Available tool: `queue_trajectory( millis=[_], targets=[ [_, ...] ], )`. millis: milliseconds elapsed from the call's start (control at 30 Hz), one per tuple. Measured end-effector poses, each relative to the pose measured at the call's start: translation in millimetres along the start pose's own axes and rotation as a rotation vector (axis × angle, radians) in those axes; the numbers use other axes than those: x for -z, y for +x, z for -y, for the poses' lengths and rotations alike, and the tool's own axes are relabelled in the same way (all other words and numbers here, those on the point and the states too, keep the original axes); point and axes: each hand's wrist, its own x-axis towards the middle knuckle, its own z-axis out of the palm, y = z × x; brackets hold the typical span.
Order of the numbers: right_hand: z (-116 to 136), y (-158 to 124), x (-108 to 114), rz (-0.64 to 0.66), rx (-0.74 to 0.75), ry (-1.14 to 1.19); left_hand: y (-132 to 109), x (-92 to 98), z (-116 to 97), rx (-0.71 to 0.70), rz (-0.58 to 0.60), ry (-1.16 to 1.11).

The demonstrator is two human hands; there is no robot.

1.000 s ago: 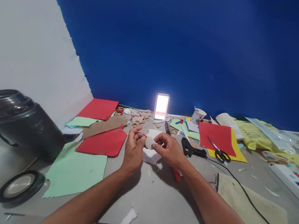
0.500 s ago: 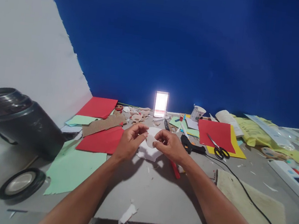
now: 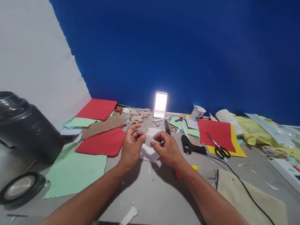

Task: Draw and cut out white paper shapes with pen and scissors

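Between my two hands is a small white paper piece (image 3: 149, 139), held up over the table. My left hand (image 3: 134, 143) pinches its left edge between thumb and fingers. On the other side my right hand (image 3: 164, 147) grips the right edge with bent fingers. Under them a larger white paper (image 3: 150, 155) lies on the grey table (image 3: 152, 201). A black glue gun (image 3: 191, 146) rests just right of my right hand, and a red-handled item, partly hidden, shows below my right wrist.
Black scissors (image 3: 221, 151) lie on red paper (image 3: 216, 134) at right. Green paper (image 3: 78, 171), corrugated cardboard (image 3: 104, 126) and a dark flask (image 3: 18, 121) are at left. A black cable crosses a beige cloth (image 3: 253, 207). A glowing screen (image 3: 160, 104) stands behind.
My left hand has shifted slightly right, nearer my right hand, and its fingers have closed on the small paper. A yellow item now shows beside my right forearm.
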Motion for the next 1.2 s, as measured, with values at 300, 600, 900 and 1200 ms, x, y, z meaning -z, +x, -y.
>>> queue_trajectory(
  millis=[300, 600, 900, 1200],
  targets=[
    [0, -4, -15, -0.059, -0.028, 0.026, -5, -5.5, 1, 0.066, -0.076, -0.050],
    [-1, 3, -6, -0.049, -0.129, 0.280, 1, -1.1, 0, 0.166, -0.097, -0.212],
    [-1, 2, -6, -0.062, -0.073, 0.238, -1, 0.4, -7, 0.135, 0.013, -0.083],
    [2, 1, -2, -0.023, -0.021, 0.176, 0, 4.1, -20, 0.080, 0.023, 0.104]
  ],
)
